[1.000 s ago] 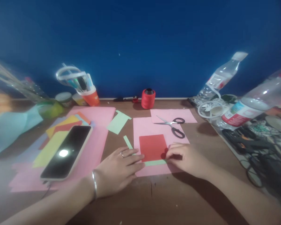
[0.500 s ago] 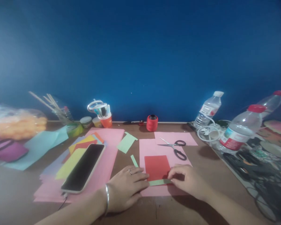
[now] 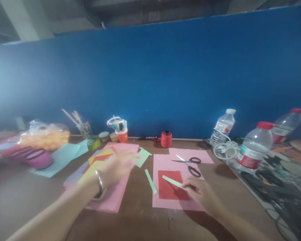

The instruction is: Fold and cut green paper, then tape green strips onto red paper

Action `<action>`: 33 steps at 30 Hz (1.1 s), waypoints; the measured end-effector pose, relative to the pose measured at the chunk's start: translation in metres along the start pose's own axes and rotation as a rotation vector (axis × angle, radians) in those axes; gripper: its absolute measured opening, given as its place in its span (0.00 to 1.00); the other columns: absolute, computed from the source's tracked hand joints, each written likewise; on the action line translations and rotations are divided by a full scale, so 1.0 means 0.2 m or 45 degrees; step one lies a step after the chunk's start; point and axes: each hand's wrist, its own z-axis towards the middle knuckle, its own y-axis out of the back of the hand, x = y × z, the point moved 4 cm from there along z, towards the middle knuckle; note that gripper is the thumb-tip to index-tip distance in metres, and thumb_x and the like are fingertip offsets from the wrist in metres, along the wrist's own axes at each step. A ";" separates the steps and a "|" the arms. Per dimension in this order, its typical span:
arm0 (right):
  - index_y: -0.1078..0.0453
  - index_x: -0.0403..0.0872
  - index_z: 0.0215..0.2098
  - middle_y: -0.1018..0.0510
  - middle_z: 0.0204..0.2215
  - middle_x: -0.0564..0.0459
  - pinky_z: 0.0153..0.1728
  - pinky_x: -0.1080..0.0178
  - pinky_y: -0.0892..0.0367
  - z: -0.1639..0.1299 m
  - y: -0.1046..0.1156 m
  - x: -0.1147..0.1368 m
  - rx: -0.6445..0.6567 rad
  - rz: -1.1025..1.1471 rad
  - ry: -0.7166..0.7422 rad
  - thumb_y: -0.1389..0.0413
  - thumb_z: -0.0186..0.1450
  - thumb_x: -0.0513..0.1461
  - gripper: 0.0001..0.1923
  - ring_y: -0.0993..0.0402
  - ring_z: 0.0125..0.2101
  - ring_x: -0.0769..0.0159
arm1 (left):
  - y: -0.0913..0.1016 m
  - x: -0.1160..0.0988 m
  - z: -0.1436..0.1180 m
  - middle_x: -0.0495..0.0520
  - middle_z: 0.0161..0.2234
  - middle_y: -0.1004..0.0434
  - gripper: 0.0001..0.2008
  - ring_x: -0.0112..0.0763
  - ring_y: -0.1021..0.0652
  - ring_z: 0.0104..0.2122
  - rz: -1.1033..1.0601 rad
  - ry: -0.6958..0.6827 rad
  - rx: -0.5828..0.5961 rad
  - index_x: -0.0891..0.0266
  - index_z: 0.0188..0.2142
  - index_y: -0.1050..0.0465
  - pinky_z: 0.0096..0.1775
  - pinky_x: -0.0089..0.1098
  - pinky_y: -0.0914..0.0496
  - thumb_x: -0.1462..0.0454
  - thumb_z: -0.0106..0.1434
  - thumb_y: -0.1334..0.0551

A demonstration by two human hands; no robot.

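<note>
My right hand (image 3: 199,193) pinches one end of a light green paper strip (image 3: 172,182), holding it at a slant over a red paper rectangle (image 3: 169,192). That rectangle lies on a pink sheet (image 3: 157,164). Blurred by motion, my left hand (image 3: 119,167) is above the stack of coloured papers (image 3: 115,201) and hides most of the phone there; its fingers are smeared. A second green strip (image 3: 151,181) lies just left of the pink sheet. Near the sheet's upper right, scissors (image 3: 188,161) rest with parted blades.
A cut green piece (image 3: 142,156) lies beside the stack. At the back stand a red thread spool (image 3: 166,139) and an orange cup of tools (image 3: 122,136). Bottles (image 3: 254,147) and a coiled white cable (image 3: 225,150) are at the right; purple cups (image 3: 40,158) sit left.
My left hand has left the red paper and swung up and left over the paper stack. The right hand has lifted and tilted the green strip. The view has tipped upward.
</note>
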 end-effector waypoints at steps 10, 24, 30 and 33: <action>0.31 0.48 0.28 0.30 0.25 0.53 0.31 0.64 0.39 0.00 -0.02 0.03 0.018 -0.065 0.131 0.55 0.57 0.30 0.13 0.33 0.28 0.66 | 0.38 0.88 0.34 0.57 0.46 0.28 0.15 0.36 0.26 0.39 0.268 0.697 -0.421 0.66 0.44 0.31 0.44 0.35 0.34 0.67 0.56 0.42; 0.30 0.48 0.28 0.30 0.25 0.55 0.30 0.66 0.40 0.01 -0.01 0.06 0.082 -0.035 0.091 0.53 0.58 0.29 0.12 0.34 0.28 0.67 | 0.35 1.00 0.46 0.55 0.42 0.30 0.13 0.34 0.26 0.38 0.054 0.790 -0.251 0.66 0.44 0.34 0.38 0.39 0.30 0.61 0.62 0.44; 0.30 0.48 0.29 0.29 0.26 0.54 0.33 0.65 0.39 0.00 -0.01 0.06 0.094 -0.017 0.107 0.53 0.59 0.30 0.12 0.33 0.30 0.66 | 0.46 0.90 0.45 0.56 0.42 0.30 0.14 0.34 0.26 0.38 -0.075 0.729 -0.466 0.66 0.45 0.35 0.37 0.38 0.30 0.61 0.62 0.44; 0.30 0.48 0.30 0.28 0.27 0.54 0.33 0.64 0.38 0.00 -0.02 0.06 0.100 -0.013 0.124 0.52 0.59 0.31 0.11 0.32 0.31 0.66 | 0.54 0.82 0.45 0.55 0.40 0.29 0.13 0.32 0.26 0.37 -0.071 0.690 -0.643 0.67 0.44 0.34 0.38 0.37 0.30 0.61 0.62 0.45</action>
